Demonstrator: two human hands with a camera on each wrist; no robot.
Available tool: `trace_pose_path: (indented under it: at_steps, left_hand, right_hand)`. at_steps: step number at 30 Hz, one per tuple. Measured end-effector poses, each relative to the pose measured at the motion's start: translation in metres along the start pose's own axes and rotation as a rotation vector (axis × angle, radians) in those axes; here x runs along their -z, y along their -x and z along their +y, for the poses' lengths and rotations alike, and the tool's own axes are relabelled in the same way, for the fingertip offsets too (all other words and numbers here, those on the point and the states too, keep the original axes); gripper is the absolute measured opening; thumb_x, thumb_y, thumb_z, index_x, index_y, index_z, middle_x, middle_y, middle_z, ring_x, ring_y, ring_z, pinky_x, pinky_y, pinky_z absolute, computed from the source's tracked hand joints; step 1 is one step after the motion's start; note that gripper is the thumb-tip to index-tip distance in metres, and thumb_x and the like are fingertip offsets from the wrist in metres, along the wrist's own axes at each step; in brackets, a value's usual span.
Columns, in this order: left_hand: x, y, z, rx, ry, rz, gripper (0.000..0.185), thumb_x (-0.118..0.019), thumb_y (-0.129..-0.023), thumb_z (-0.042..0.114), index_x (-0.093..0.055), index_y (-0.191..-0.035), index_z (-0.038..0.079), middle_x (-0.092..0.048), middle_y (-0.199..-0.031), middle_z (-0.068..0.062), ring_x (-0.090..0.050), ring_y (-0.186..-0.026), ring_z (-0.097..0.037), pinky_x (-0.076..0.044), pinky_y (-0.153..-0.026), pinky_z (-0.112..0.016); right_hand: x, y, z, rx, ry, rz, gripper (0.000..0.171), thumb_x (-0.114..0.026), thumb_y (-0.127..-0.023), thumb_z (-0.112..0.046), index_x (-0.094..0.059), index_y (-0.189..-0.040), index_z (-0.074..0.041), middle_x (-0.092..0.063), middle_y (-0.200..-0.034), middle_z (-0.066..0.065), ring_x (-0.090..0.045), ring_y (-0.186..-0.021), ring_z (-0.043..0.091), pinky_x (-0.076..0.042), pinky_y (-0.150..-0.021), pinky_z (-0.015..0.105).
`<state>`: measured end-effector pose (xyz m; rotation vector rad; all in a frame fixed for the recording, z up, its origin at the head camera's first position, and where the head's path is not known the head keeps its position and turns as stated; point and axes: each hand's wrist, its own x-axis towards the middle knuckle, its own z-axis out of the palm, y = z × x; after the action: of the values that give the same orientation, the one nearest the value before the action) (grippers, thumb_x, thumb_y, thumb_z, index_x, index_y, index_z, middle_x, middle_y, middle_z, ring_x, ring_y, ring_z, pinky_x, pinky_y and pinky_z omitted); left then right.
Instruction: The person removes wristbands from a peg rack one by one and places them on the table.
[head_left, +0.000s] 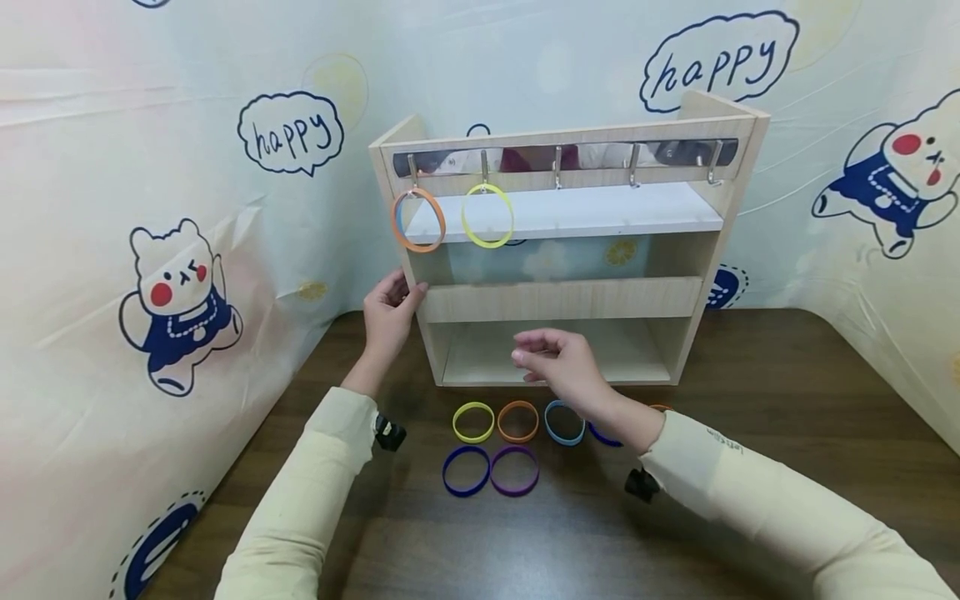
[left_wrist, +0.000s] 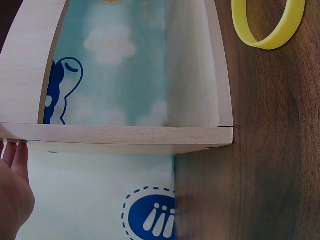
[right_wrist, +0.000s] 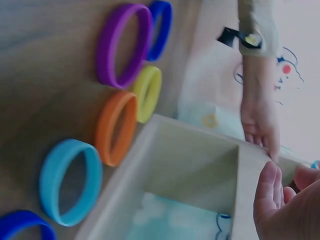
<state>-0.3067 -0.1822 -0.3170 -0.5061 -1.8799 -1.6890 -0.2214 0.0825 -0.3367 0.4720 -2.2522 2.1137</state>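
Observation:
A wooden shelf rack point(head_left: 562, 300) stands on the table with a row of metal hooks point(head_left: 557, 171) along its top. An orange ring point(head_left: 417, 220) hangs on the first hook and a yellow ring point(head_left: 487, 216) on the second. My left hand point(head_left: 397, 296) rests flat against the rack's left side panel point(left_wrist: 125, 135), with straight fingers point(left_wrist: 12, 160). My right hand point(head_left: 528, 354) hovers in front of the lower compartment, fingers loosely bent point(right_wrist: 272, 195), holding nothing. The left hand point(right_wrist: 257, 122) also shows in the right wrist view.
Several loose rings lie on the dark table point(head_left: 787, 417) before the rack: yellow point(head_left: 473, 422), orange point(head_left: 518, 421), light blue point(head_left: 564, 422), dark blue point(head_left: 466, 471), purple point(head_left: 514, 471); others are partly hidden under my right wrist. Printed sheets wall in the sides and back.

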Motion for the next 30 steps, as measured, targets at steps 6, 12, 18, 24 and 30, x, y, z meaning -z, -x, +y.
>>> trace_pose_path:
  at_steps: [6, 12, 18, 24, 30]
  left_hand:
    - [0.001, 0.001, 0.001, 0.006, -0.003, 0.002, 0.037, -0.069, -0.089, 0.004, -0.061, -0.122, -0.01, -0.063, -0.117, -0.029, -0.066, -0.096, -0.013, -0.052, -0.078, -0.023]
    - [0.0, 0.0, 0.001, 0.013, -0.017, 0.014, 0.035, -0.069, -0.089, 0.005, -0.063, -0.121, -0.007, -0.067, -0.115, -0.019, -0.066, -0.096, -0.014, -0.052, -0.079, -0.024]
    - [0.0, 0.001, 0.0, 0.016, -0.008, 0.006, 0.036, -0.069, -0.09, 0.006, -0.062, -0.122, -0.008, -0.064, -0.116, -0.027, -0.066, -0.094, -0.012, -0.052, -0.077, -0.023]
    - [0.0, 0.002, -0.001, 0.008, -0.012, 0.009, 0.034, -0.069, -0.09, 0.006, -0.063, -0.121, -0.007, -0.066, -0.114, -0.024, -0.066, -0.094, -0.013, -0.053, -0.077, -0.023]
    - [0.0, 0.002, 0.0, 0.011, -0.018, 0.012, 0.035, -0.069, -0.09, 0.006, -0.063, -0.121, -0.006, -0.067, -0.115, -0.021, -0.066, -0.095, -0.015, -0.053, -0.078, -0.023]
  right_hand:
    - [0.002, -0.012, -0.016, 0.043, -0.028, 0.035, 0.029, -0.07, -0.09, -0.008, -0.065, -0.117, 0.002, -0.067, -0.102, 0.014, -0.067, -0.091, 0.022, -0.056, -0.075, 0.036]
    - [0.006, -0.025, -0.034, 0.113, -0.084, 0.073, 0.035, -0.068, -0.091, -0.007, -0.061, -0.122, 0.006, -0.064, -0.11, 0.022, -0.066, -0.095, 0.026, -0.056, -0.077, 0.035]
    - [0.009, -0.036, -0.052, 0.146, -0.145, 0.128, 0.033, -0.069, -0.091, -0.01, -0.063, -0.121, 0.002, -0.064, -0.112, 0.02, -0.065, -0.099, 0.029, -0.055, -0.078, 0.032]
    - [0.009, -0.044, -0.065, 0.166, -0.178, 0.155, 0.034, -0.07, -0.091, -0.011, -0.063, -0.123, 0.0, -0.065, -0.109, 0.013, -0.064, -0.099, 0.03, -0.054, -0.08, 0.033]
    - [0.004, -0.053, -0.075, 0.143, -0.173, 0.169, 0.037, -0.072, -0.089, -0.014, -0.064, -0.124, -0.004, -0.065, -0.111, 0.013, -0.064, -0.101, 0.026, -0.054, -0.081, 0.032]
